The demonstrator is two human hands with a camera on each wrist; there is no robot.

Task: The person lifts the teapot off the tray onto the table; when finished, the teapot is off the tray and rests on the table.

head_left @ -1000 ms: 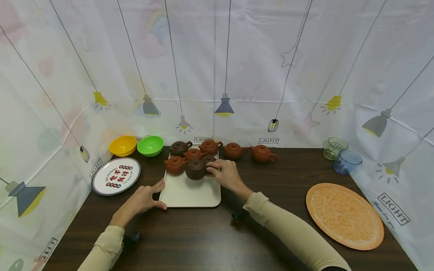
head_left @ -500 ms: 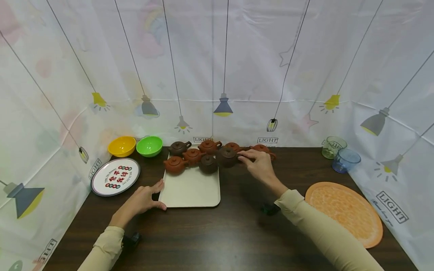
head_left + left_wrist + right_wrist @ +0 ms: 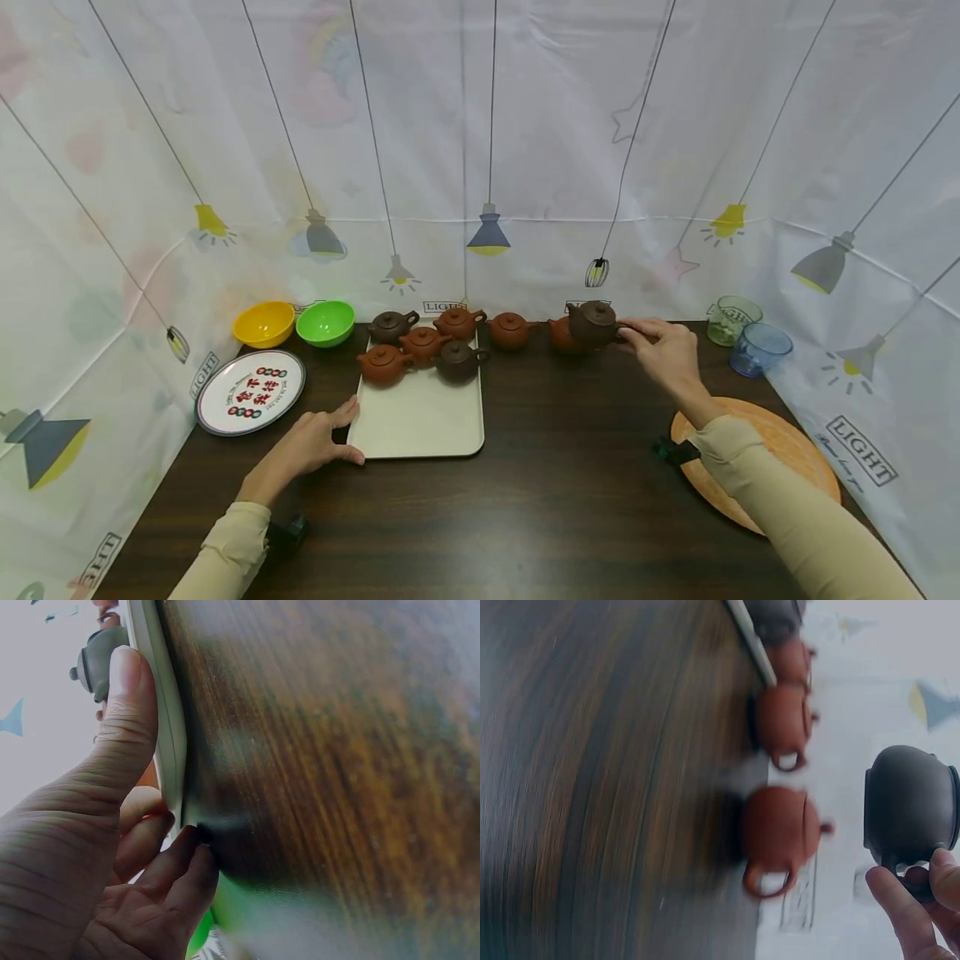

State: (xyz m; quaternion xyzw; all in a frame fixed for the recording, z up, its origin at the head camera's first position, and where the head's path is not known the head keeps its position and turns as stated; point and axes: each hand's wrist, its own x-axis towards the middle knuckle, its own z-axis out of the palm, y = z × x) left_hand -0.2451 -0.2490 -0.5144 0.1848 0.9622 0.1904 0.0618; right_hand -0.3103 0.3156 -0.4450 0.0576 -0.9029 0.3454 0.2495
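My right hand pinches the handle of a dark brown teapot between thumb and fingers. The pot hangs upright above the table and overlaps a reddish teapot in the head view; the right wrist view shows it raised well apart from that reddish pot. My left hand holds the front left of a cream tray, thumb at the near corner and fingers at the left rim. Several small teapots stand at the tray's back, among them a dark one at right and a reddish one at left.
Another reddish teapot stands just right of the tray. Yellow and green bowls and a printed plate are at left. Green and blue glasses and a round, pizza-like mat are at right.
My right hand has lifted the dark teapot from the tray and carried it right, past the nearer reddish pot. The left hand has stayed at the tray's corner.
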